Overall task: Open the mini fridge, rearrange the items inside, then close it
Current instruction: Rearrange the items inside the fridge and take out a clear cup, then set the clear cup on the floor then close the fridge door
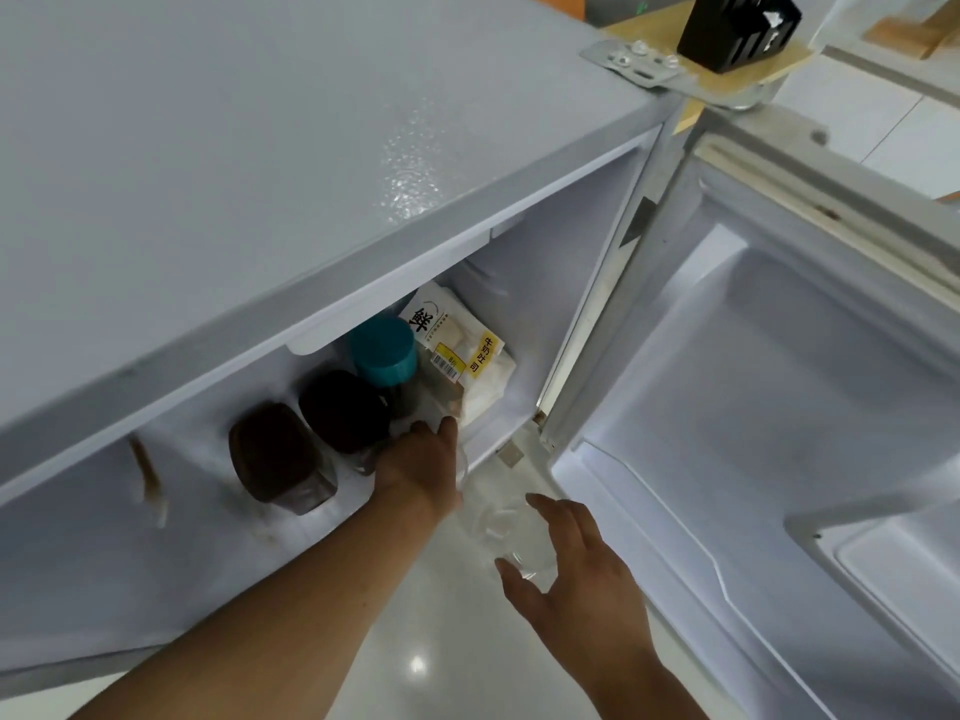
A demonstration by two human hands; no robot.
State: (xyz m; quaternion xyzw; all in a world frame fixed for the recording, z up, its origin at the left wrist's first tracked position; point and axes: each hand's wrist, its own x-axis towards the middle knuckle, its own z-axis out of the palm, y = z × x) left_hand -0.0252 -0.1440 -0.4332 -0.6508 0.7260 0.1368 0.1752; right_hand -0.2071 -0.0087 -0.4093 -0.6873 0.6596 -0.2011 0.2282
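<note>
The mini fridge (311, 148) stands open, its door (779, 381) swung to the right. On the shelf are two dark-lidded jars (280, 459) (343, 413), a teal-capped bottle (384, 350) and a bagged loaf of bread (467, 356) with a yellow label. My left hand (421, 465) reaches into the fridge, fingertips at the bread bag's lower end and beside the nearer jar; its grip is hidden. My right hand (576, 569) is just outside the fridge front, thumb and fingers around a clear glass container (504, 527) that runs up towards my left palm.
The door's inner shelf (857, 537) juts out at the lower right. A black slotted box (737, 28) sits on a wooden board behind the fridge top. A brown streak (148, 480) marks the left inner wall. Glossy white floor (441, 657) lies below.
</note>
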